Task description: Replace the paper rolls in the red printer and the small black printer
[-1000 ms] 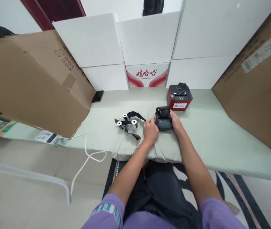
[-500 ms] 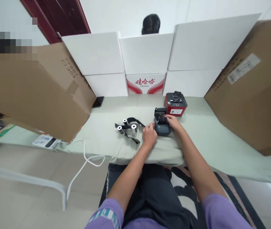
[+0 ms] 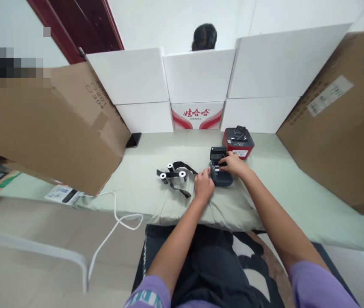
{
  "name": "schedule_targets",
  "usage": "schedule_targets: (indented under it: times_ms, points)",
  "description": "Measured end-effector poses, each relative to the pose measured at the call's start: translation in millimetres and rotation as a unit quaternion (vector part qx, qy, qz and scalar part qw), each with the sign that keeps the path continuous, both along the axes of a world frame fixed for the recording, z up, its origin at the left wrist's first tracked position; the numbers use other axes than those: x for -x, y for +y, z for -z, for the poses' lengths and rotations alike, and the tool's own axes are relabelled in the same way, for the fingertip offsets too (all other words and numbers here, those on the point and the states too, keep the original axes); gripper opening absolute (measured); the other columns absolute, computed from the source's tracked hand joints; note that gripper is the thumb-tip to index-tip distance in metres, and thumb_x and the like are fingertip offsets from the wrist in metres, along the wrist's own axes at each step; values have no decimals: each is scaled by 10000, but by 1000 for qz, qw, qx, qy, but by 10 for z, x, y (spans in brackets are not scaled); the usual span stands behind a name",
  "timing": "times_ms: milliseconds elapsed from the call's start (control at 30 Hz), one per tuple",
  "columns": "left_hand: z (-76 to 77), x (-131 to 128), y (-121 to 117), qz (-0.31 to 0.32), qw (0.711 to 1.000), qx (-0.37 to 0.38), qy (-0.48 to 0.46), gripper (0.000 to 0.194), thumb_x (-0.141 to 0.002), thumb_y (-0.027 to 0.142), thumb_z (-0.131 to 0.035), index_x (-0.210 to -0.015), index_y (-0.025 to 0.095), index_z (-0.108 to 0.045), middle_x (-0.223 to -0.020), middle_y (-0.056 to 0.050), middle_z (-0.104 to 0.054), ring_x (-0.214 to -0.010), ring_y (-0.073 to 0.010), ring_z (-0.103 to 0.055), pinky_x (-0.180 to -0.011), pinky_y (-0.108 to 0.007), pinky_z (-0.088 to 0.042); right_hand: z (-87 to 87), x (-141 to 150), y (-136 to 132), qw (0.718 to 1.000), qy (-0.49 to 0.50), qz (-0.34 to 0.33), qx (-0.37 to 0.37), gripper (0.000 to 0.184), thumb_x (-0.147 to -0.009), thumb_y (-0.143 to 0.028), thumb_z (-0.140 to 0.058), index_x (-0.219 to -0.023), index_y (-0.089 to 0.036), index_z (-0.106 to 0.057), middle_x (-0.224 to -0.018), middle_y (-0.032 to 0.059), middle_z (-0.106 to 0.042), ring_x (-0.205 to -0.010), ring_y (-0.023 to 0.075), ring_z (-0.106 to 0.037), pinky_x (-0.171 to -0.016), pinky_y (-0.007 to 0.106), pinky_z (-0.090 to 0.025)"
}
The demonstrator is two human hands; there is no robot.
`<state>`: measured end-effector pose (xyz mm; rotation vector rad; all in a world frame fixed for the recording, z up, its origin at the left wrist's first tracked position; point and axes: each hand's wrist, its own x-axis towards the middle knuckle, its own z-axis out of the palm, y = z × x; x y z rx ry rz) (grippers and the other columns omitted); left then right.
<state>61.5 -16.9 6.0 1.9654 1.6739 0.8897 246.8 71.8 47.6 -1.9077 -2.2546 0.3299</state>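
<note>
A small black printer (image 3: 221, 176) with its lid (image 3: 218, 151) raised sits on the pale green cloth (image 3: 265, 192). My left hand (image 3: 204, 185) is curled against the printer's left side, steadying it. My right hand (image 3: 232, 164) lies over the open top, fingers bent down into the compartment; what they touch is hidden. Three small white paper rolls (image 3: 172, 172) lie among black wrappers just left of my left hand. A red and black printer (image 3: 238, 142) stands right behind the black one.
White foam boxes (image 3: 198, 79) wall the back, one carton (image 3: 196, 114) with red print. Large cardboard boxes stand at left (image 3: 47, 128) and right (image 3: 342, 124). A black phone (image 3: 133, 140) lies at back left. A white cable (image 3: 114, 214) hangs off the edge. A person's head (image 3: 204, 37) shows behind.
My right hand has moved from the printer's right side onto its open top. The left hand stays at the left side. The camera view has tilted up slightly.
</note>
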Motion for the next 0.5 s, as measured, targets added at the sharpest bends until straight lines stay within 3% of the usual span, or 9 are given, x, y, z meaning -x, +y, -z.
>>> schedule_targets:
  times_ms: [100,233,367,500]
  points:
    - [-19,7,4,-2,1000,10,-8,522,-865,52,-485,-1360,171,-598,-1349,-114,-707,-1258,-243,-638,-1130,-382,-432,-32,26,40,998,-12,12,67,386,-819,-383,-782,-1189,-277,-815,-1338,148,-572,-1190,325,-583,-1070,389,-459]
    - [-13,20,20,-4,1000,14,-26,523,-861,53,-483,-1352,186,-604,-1368,-93,-703,-1274,-231,-631,-1133,-363,-431,-64,14,114,993,40,-16,107,332,-787,-295,-765,-1109,-248,-831,-1103,116,-656,-999,269,-632,-979,354,-507]
    - [14,34,22,-2,999,10,-38,515,-861,55,-488,-1345,186,-606,-1369,-92,-704,-1276,-239,-631,-1139,-381,-433,-128,-55,18,989,147,10,-5,335,-681,-220,-762,-1016,-231,-773,-1018,78,-648,-1061,276,-593,-1013,402,-488]
    - [27,44,11,7,999,7,-46,534,-856,58,-491,-1367,180,-588,-1391,-94,-691,-1298,-247,-620,-1147,-401,-429,-280,-85,-216,939,304,71,-146,307,-707,-220,-646,-1012,-225,-618,-1011,60,-651,-945,235,-606,-923,403,-502]
